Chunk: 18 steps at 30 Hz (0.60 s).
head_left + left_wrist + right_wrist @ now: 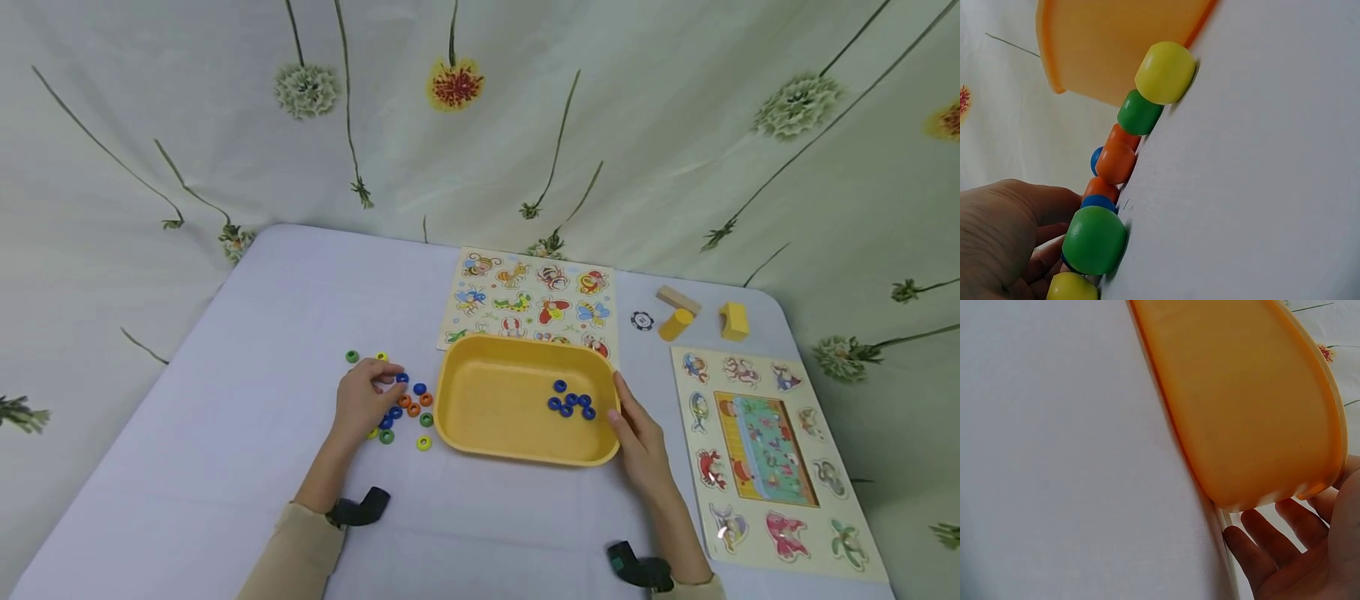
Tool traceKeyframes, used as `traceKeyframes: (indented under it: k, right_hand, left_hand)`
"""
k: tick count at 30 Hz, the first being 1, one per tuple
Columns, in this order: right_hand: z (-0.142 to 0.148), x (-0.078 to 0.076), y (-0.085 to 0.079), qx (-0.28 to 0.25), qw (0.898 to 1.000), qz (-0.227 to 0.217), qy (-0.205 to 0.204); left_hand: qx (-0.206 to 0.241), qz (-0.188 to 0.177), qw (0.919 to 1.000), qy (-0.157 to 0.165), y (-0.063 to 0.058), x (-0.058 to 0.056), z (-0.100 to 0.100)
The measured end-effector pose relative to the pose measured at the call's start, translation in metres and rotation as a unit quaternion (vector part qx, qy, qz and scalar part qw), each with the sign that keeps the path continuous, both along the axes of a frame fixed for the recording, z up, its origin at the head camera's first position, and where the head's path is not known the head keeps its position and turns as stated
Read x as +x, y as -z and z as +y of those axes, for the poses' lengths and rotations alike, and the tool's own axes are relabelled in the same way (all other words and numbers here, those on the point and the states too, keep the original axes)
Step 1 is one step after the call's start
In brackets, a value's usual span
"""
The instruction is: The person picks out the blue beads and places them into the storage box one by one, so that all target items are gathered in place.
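Note:
My left hand (363, 400) is among loose beads on the left, thumb and index finger at either side of a blue bead (402, 377), which they pinch. Around it lie orange beads (413, 409), green beads (386, 437) and yellow beads (423, 442). In the left wrist view a green bead (1094, 240) stands in front of the fingers, whose tips are hidden. My right hand (641, 442) holds the right end of a yellow tray (480, 450), thumb at the rim, fingers against the outer wall (1254, 481). Several blue beads (572, 399) sit inside the tray's right half.
Behind the tray lies an insect puzzle board (491, 287), partly covered by it. A sea-animal puzzle board (705, 417) is at the right. Toward the back right are a poker chip (642, 321), a yellow cylinder (676, 325), a wooden block (678, 300) and a yellow arch block (734, 322).

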State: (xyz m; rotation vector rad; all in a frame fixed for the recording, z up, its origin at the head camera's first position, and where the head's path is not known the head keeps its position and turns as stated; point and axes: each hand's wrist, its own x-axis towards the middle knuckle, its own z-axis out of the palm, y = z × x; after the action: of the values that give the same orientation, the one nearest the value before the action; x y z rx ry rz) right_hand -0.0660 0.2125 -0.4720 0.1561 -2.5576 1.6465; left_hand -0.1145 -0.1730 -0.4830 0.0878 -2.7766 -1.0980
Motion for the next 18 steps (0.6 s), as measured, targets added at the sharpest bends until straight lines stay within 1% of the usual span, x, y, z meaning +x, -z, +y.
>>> traceKeyframes:
  k: [2,4,5,7,10,13,15,18]
  right_hand:
    - [-0.003,0.002,-0.008,-0.007,1.0,0.001,0.001]
    - [-0.007,0.004,-0.017,-0.01,1.0,0.003,0.003]
    - [-0.009,0.005,-0.021,-0.011,1.0,0.005,0.004]
    - [-0.012,0.007,-0.025,-0.008,1.0,0.007,0.006]
    - [-0.012,0.007,-0.026,-0.006,1.0,0.003,0.008]
    - [-0.011,0.007,-0.026,-0.006,1.0,0.002,0.008]
    - [-0.011,0.007,-0.025,-0.006,1.0,0.001,0.007]
    - [-0.011,0.007,-0.025,-0.007,1.0,0.003,0.008]
  left_hand:
    - [0.01,0.008,0.9999,-0.003,-0.002,0.0,0.002]
    - [0.031,0.018,0.9994,-0.005,-0.008,0.001,0.005]
    - [0.042,0.023,0.9988,-0.006,-0.012,0.001,0.008]
    - [0.068,0.033,0.9971,0.007,-0.025,0.001,0.017]
    - [0.104,0.041,0.9927,0.045,-0.046,0.0,0.035]
    - [0.121,0.034,0.9872,0.098,-0.064,-0.005,0.057]
    - [0.12,0.033,0.9831,0.135,-0.071,-0.009,0.073]
    - [0.1,0.03,0.9771,0.185,-0.075,-0.014,0.098]
